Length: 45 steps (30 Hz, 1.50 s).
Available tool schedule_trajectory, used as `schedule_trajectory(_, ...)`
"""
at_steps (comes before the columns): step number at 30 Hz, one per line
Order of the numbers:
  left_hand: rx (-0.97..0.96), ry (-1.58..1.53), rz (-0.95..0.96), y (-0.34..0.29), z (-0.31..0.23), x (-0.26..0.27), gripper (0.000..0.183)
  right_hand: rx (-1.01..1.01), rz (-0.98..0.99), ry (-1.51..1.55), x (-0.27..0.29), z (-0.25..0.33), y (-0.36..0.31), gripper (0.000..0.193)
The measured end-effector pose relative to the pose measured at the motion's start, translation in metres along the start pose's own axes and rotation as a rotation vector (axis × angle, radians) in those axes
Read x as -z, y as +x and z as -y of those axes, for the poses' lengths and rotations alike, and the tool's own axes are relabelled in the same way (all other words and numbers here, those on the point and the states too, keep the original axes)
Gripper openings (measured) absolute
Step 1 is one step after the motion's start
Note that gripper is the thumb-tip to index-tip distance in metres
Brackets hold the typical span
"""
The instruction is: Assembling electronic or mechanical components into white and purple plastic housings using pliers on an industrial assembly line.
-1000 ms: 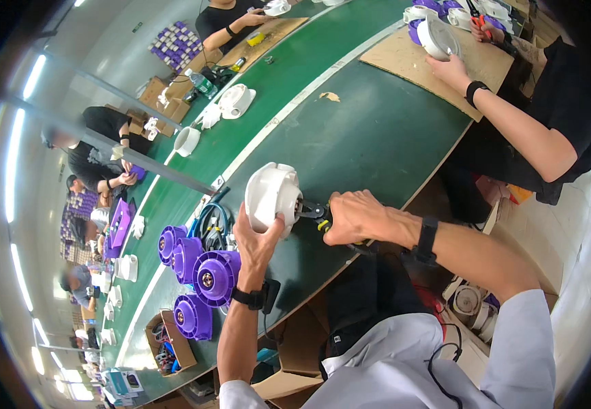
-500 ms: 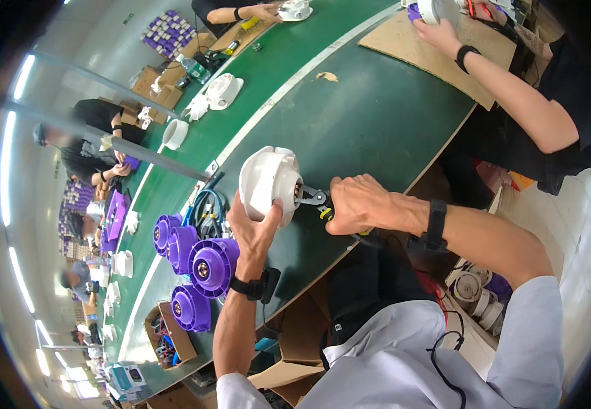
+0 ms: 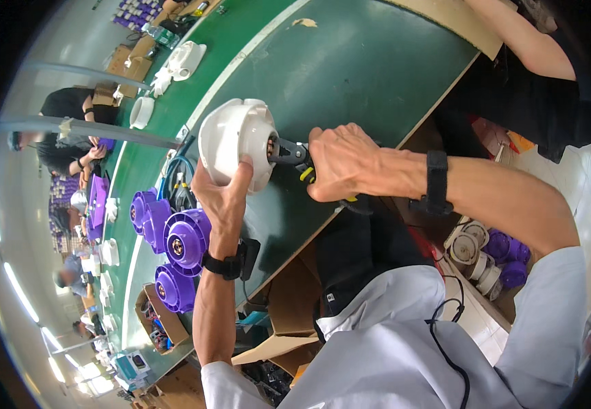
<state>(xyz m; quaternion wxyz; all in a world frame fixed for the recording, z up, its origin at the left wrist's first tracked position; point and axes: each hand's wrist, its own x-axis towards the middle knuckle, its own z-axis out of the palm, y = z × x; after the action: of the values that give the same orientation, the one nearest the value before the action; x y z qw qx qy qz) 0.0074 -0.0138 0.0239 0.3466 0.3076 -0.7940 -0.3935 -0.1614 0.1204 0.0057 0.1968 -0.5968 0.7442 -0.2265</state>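
Note:
My left hand [image 3: 222,198] is closed around the lower side of a round white plastic housing [image 3: 230,140], thumb pressed on its rim. The housing is tilted above the green workbench, its copper-coloured centre facing right. My right hand [image 3: 346,163] is wrapped round a pair of pliers [image 3: 291,153] with black-and-yellow handles. The pliers' jaws reach into the centre opening of the housing; what they bite on is too small to make out. Several purple ribbed round housings [image 3: 186,243] stand on the bench beside my left forearm.
Blue and black cables [image 3: 179,170] lie behind the purple housings. A cardboard box [image 3: 166,319] of small parts sits at the bench's near left. Below right, a bin holds white and purple parts [image 3: 469,245]. A co-worker's arm [image 3: 524,37] is at the upper right beside a board [image 3: 455,20].
The view has shifted, so bench and co-workers sit differently in the picture. Both hands keep their grips; the pliers have turned slightly, their jaws still at the white housing's centre.

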Motion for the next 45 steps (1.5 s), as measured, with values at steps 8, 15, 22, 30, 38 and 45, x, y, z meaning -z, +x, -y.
schedule_trajectory(8, 0.032, -0.026, 0.012, -0.002, 0.001, 0.0, 0.047, 0.004, 0.026, -0.01, -0.002, 0.0, -0.001, 0.041)
schedule_trajectory(15, 0.047, 0.028, 0.046, 0.002, -0.013, -0.002, 0.044, 0.029, -0.022, -0.031, -0.001, -0.002, -0.003, 0.039)
schedule_trajectory(22, 0.046, 0.132, 0.134, 0.011, -0.016, 0.005, 0.047, -0.023, 0.052, 0.029, 0.008, 0.001, -0.002, 0.041)
schedule_trajectory(30, -0.174, 0.255, -0.115, -0.003, -0.003, -0.004, 0.054, -0.165, 0.26, 0.159, 0.03, 0.009, -0.001, 0.039)
schedule_trajectory(38, -0.236, 0.187, -0.133, -0.028, 0.004, -0.009, 0.051, -0.149, 0.272, 0.101, 0.024, 0.011, -0.006, 0.044)
schedule_trajectory(45, -0.264, 0.23, -0.102, -0.034, 0.017, 0.002, 0.052, -0.011, 0.128, 0.037, 0.007, 0.006, -0.007, 0.033)
